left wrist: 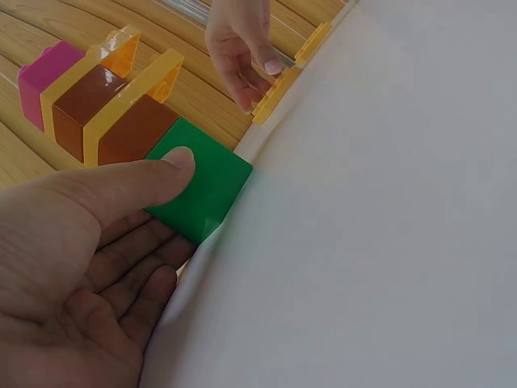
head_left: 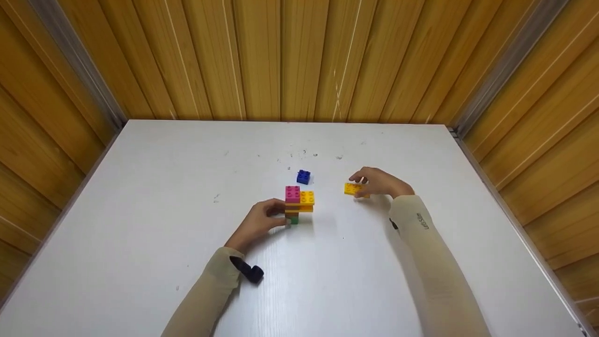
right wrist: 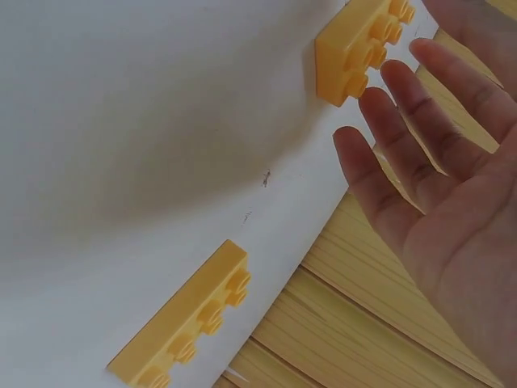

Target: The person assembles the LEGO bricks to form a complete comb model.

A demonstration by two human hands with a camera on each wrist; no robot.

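The left hand [head_left: 259, 221] pinches the block tower [head_left: 297, 204] at mid-counter; the right hand [head_left: 381, 182], fingers apart, touches a yellow brick [head_left: 352, 188]. Next it probably must grasp this brick firmly.

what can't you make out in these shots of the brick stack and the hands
- Head view: right hand covers part of the yellow brick; grip unclear.
- Head view: left hand hides the brick stack base.
- Left wrist view: stack's studs face away.
- Blue brick: head view only, small.

head view looks down from above; wrist views sit close (sharing the table [head_left: 140, 187]).
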